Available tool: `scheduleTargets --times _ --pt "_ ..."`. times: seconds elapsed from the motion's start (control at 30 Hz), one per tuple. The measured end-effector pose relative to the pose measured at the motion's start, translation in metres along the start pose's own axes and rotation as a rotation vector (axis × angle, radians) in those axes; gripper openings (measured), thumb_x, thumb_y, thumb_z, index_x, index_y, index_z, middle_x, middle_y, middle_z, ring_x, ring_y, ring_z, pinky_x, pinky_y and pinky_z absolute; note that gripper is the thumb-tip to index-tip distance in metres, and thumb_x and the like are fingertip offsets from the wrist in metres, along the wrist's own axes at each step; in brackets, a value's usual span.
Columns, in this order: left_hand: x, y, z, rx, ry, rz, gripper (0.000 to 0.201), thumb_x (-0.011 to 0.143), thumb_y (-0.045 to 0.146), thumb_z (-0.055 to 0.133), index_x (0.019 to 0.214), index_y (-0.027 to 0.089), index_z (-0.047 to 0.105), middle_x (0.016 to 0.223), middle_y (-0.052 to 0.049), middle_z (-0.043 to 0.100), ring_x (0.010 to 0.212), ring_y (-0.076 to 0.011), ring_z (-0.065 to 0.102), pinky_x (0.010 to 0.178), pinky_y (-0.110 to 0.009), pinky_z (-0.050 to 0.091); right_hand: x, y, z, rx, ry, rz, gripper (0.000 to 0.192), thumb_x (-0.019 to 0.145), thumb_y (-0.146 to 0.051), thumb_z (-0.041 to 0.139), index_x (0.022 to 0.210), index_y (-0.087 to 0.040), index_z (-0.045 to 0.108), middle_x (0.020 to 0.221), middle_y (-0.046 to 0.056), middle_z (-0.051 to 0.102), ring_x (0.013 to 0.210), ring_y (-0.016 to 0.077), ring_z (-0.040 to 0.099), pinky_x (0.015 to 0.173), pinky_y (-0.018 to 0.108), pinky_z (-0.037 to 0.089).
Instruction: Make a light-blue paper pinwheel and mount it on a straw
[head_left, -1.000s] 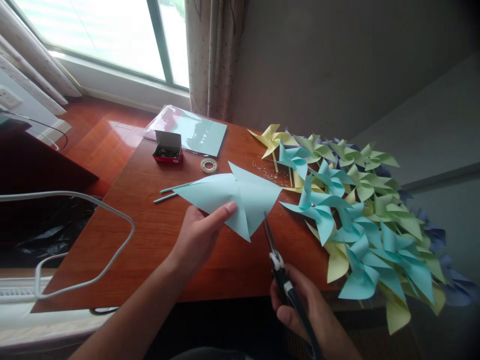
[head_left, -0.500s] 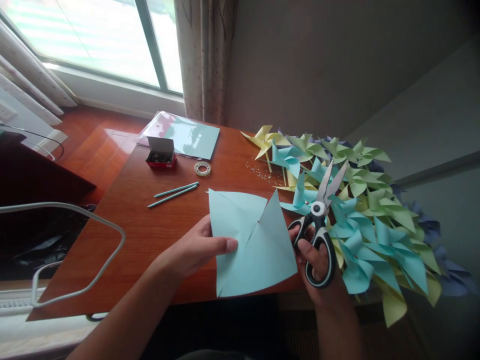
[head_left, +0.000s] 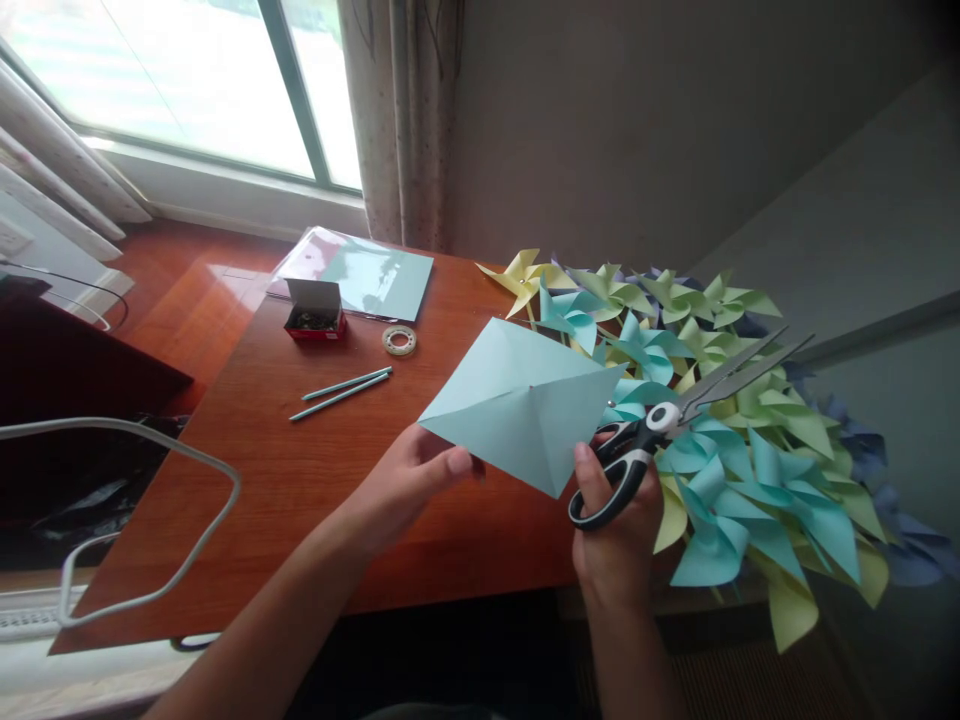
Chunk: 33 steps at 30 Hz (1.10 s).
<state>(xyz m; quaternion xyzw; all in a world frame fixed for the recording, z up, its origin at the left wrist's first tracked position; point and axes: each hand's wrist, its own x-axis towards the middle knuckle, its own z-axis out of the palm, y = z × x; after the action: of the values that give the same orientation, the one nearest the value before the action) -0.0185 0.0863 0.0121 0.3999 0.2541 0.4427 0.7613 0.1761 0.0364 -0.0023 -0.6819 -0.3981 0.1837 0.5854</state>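
Observation:
A light blue square sheet of paper (head_left: 517,400), with diagonal creases and at least one cut running toward its middle, is held up at an angle over the table. My left hand (head_left: 397,485) supports its left corner from below; the thumb shows just under the edge and the other fingers are mostly hidden. My right hand (head_left: 619,525) is closed around the handles of black-and-white scissors (head_left: 664,420). Their blades point up and to the right, slightly parted and away from the paper. The right thumb touches the sheet's lower right edge.
Several yellow, green, blue and purple paper pinwheels (head_left: 720,500) crowd the table's right side. On the wooden table (head_left: 255,500) are two light blue sticks (head_left: 341,395), a tape roll (head_left: 399,341), an open red box (head_left: 315,315) of small dark pieces and stacked paper sheets (head_left: 382,280).
The sheet has been turned, so a corner now points toward me, and raised a little. My left thumb has come off its face. The scissors have swung to point further right.

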Motion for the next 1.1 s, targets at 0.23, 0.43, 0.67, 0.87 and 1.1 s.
scheduleTargets --times 0.23,0.43,0.67,0.87,1.1 --pt "0.003 0.000 0.014 0.052 0.098 -0.077 0.013 0.077 0.022 0.083 0.086 0.017 0.076 0.078 -0.002 0.072 0.072 -0.0148 0.063 0.079 -0.028 0.054 -0.011 -0.009 0.020 -0.080 0.074 -0.045 0.029 0.079 -0.042 0.074 0.092 -0.020 0.060 0.083 0.003 0.067 0.073 0.0204 0.065 0.071 0.034 0.054" --pt "0.006 -0.003 0.010 0.067 0.208 -0.030 0.012 0.075 0.022 0.085 0.074 0.015 0.075 0.067 -0.001 0.069 0.061 -0.0114 0.058 0.059 -0.020 0.048 -0.013 -0.014 0.016 -0.049 -0.036 -0.022 0.024 0.081 -0.037 0.074 0.092 -0.021 0.058 0.084 0.002 0.065 0.073 0.0186 0.063 0.072 0.032 0.052" --pt "0.004 -0.008 -0.001 0.138 0.374 0.017 0.016 0.078 0.026 0.083 0.074 0.015 0.072 0.066 -0.001 0.069 0.062 -0.0116 0.059 0.060 -0.021 0.047 -0.019 -0.014 -0.012 0.164 -0.365 0.165 0.032 0.088 -0.051 0.068 0.094 -0.022 0.056 0.072 -0.002 0.060 0.059 0.0140 0.055 0.060 0.029 0.045" --pt "0.003 -0.006 -0.004 0.037 0.458 0.103 0.014 0.078 0.023 0.082 0.075 0.016 0.070 0.068 -0.001 0.070 0.063 -0.0125 0.060 0.060 -0.023 0.047 -0.031 -0.008 -0.051 0.212 -0.731 0.433 0.054 0.079 -0.073 0.068 0.090 -0.021 0.058 0.075 0.000 0.056 0.059 0.0116 0.049 0.053 0.024 0.039" --pt "0.006 -0.007 -0.002 -0.009 0.470 0.163 0.011 0.079 0.020 0.080 0.077 0.015 0.070 0.070 -0.002 0.069 0.064 -0.0128 0.060 0.062 -0.024 0.047 -0.049 -0.009 -0.060 0.070 -0.884 0.555 0.060 0.079 -0.077 0.064 0.093 -0.020 0.054 0.075 -0.002 0.049 0.060 0.0100 0.040 0.054 0.023 0.033"
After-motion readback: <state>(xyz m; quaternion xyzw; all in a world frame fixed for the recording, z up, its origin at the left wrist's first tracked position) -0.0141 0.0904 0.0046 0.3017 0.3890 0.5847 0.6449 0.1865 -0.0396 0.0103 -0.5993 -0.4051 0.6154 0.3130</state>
